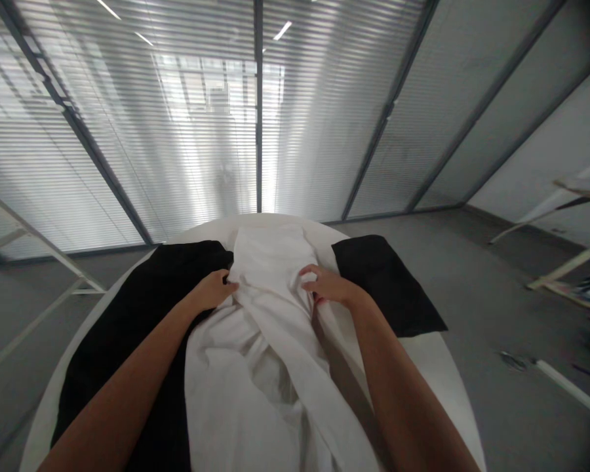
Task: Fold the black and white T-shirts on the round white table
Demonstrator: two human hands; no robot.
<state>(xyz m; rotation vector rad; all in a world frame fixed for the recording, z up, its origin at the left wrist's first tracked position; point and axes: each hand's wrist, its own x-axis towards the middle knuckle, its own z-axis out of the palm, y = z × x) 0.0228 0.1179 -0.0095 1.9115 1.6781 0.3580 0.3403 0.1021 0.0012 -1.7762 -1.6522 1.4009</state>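
A white cloth garment (pixel 275 262) lies lengthwise over a round white table, its far part fairly flat and its near part creased and loosely folded. I cannot make out what kind of garment it is. My left hand (pixel 214 290) pinches its left edge between thumb and fingers. At the opposite edge, my right hand (pixel 327 285) has its fingers curled onto the white fabric. A black cloth (pixel 122 328) is spread under and beside my left forearm. Another black piece of fabric (pixel 388 285) lies to the right of my right hand, partly over the table's edge.
The round white table (pixel 452 387) has a curved rim. A white metal frame (pixel 44 246) stands at the left. Glass panels with blinds (pixel 201 131) rise behind the table. On the right are wooden-legged furniture (pixel 565 269) and a white bar (pixel 570 387) on the grey floor.
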